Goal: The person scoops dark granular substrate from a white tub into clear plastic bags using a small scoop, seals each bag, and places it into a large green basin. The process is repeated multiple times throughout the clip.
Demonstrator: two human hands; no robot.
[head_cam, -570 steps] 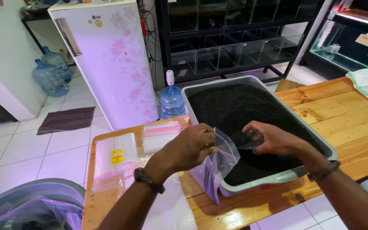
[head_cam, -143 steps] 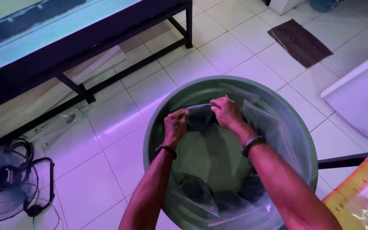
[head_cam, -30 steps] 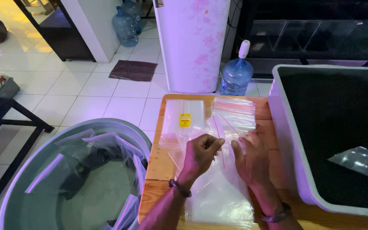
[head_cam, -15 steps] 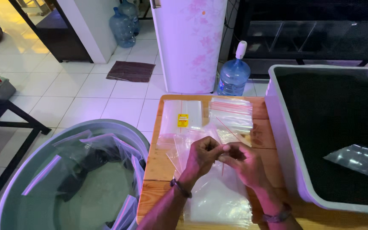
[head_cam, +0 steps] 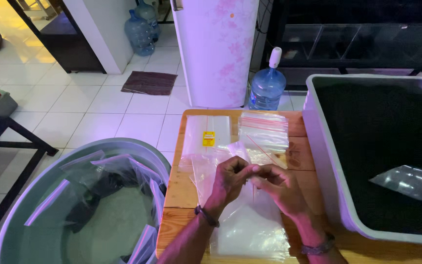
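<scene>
Your left hand [head_cam: 228, 180] and right hand [head_cam: 280, 188] meet at the fingertips — both pinched shut, wrists angled inward, forearms low.

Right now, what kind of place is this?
Probably a home fish-keeping or fish-packing room: a round tub of water holding filled plastic bags, racks of glass tanks, and a fridge.

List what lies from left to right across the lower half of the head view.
Round green tub holding sealed clear bags → wooden table → left hand → right hand, both pinching a clear zip bag → grey tray of dark material → filled clear bag.
</scene>
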